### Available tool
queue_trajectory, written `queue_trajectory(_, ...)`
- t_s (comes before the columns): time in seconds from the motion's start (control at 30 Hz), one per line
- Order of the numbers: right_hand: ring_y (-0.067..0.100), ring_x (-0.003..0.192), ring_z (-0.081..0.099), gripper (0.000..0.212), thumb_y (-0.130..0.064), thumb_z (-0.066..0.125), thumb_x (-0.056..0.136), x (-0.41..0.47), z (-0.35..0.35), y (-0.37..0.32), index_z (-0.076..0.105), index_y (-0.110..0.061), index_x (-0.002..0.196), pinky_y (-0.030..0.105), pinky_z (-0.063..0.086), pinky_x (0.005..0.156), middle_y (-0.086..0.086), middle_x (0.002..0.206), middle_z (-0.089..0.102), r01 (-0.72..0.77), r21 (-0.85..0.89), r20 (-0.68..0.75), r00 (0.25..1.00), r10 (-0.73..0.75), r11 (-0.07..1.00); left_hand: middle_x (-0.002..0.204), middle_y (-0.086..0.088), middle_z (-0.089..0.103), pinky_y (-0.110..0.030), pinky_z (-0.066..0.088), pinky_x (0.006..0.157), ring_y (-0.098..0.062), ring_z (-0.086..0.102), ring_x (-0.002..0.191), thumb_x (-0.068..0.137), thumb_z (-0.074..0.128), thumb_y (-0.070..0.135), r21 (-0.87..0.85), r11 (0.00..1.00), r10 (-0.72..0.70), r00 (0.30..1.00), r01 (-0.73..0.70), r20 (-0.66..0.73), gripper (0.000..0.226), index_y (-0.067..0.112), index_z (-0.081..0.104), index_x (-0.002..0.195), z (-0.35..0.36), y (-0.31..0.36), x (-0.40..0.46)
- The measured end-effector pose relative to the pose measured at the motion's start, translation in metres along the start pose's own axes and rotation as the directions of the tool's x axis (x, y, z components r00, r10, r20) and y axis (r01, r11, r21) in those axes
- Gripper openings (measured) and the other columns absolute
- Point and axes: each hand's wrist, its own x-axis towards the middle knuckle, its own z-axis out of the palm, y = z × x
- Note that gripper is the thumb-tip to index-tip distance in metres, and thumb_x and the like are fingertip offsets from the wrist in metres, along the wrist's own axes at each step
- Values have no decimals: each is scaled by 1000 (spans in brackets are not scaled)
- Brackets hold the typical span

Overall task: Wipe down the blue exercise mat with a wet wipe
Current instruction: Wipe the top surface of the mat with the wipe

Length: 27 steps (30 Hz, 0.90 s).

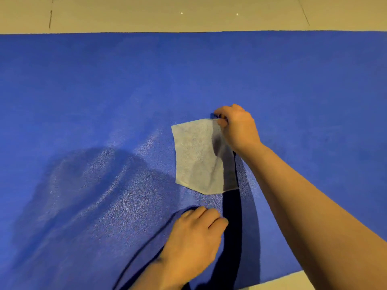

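Note:
The blue exercise mat [104,91] fills most of the head view, lying flat on the floor. A pale, unfolded wet wipe [199,158] lies spread on the mat near the middle. My right hand [236,126] pinches the wipe's far right corner between thumb and fingers, lifting that edge slightly. My left hand [194,237] sits on the mat just below the wipe, fingers curled under with the knuckles down, holding nothing that I can see. A damp, shinier patch shows on the mat left of the wipe.
Beige tiled floor [188,13] runs beyond the mat's far edge, and a small strip of floor [293,279] shows at the near right edge. Dark shadows of my arms and head fall across the mat's lower middle.

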Motion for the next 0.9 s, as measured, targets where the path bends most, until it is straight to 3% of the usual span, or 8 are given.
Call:
queue_trajectory(0.1, 35, 109, 50, 38, 3, 51, 88, -26, 2, -9, 62, -5, 123, 37, 41, 83, 17, 123, 55, -46, 47, -270, 961, 57, 998, 98, 2, 64, -35, 46, 74, -21, 57, 84, 84, 54, 21, -32, 993, -120, 986, 117, -117, 20, 20, 62, 103, -16, -15, -2)
queue_trajectory(0.2, 28, 104, 49, 36, -4, 46, 81, -59, 16, -19, 67, -4, 110, 34, 41, 88, 15, 116, 61, 78, 67, -409, 911, -44, 995, 129, -6, 63, -40, 38, 99, -24, 54, 120, 90, 45, 31, 146, 978, -141, 989, 147, -51, 42, 14, 58, 127, -24, -42, 6)
queue_trajectory(0.3, 24, 117, 51, 43, -17, 38, 87, -75, 43, -27, 66, -2, 117, 27, 34, 101, 17, 125, 63, 187, 175, -226, 963, -145, 967, 134, -8, 61, -44, 33, 106, -25, 47, 129, 90, 41, 34, 231, 969, -118, 986, 89, 115, 47, 11, 66, 123, -14, -51, 2)
queue_trajectory(0.4, 32, 140, 38, 52, -37, 35, 98, -79, 71, -24, 52, -11, 140, 41, 13, 116, 12, 150, 44, 218, -63, -36, 975, -221, 974, 141, -7, 57, -45, 32, 108, -25, 46, 132, 92, 41, 31, 221, 972, -121, 977, 81, 175, 49, 13, 60, 133, -9, -47, -18)
queue_trajectory(0.57, 31, 147, 23, 65, -57, 32, 95, -80, 80, -23, 39, -23, 149, 52, 5, 118, 4, 157, 33, 157, -242, -46, 984, -173, 958, 141, -6, 57, -42, 26, 115, -22, 48, 131, 94, 44, 32, 187, 972, -147, 989, 144, 1, 46, 17, 61, 134, -34, -54, -66)
queue_trajectory(0.63, 32, 148, 18, 67, -59, 29, 95, -83, 78, -20, 35, -24, 151, 52, 2, 119, 4, 159, 28, 177, -266, -8, 983, -186, 948, 146, -7, 51, -47, 14, 118, -26, 42, 136, 94, 43, 36, 203, 889, -385, 910, 411, -155, 49, 20, 53, 140, -49, -75, -68)
queue_trajectory(0.77, 30, 148, 20, 64, -54, 27, 98, -54, 52, 21, 33, -21, 152, 48, 10, 117, 8, 161, 23, 307, -304, 84, 952, -295, 902, 160, -9, 28, -64, 6, 114, -29, 19, 148, 96, 33, 46, 123, 532, -809, 545, 838, -221, 59, 22, 38, 150, -54, -122, -49)
queue_trajectory(0.9, 34, 149, 14, 71, -52, 13, 96, 6, 18, 57, 21, -14, 155, 52, 10, 117, 14, 163, 12, -153, -358, -137, 984, 110, 921, 161, -9, 26, -59, 7, 115, -28, 15, 150, 96, 26, 50, 127, 436, -856, 454, 891, -246, 65, 19, 39, 151, -38, -124, -44)
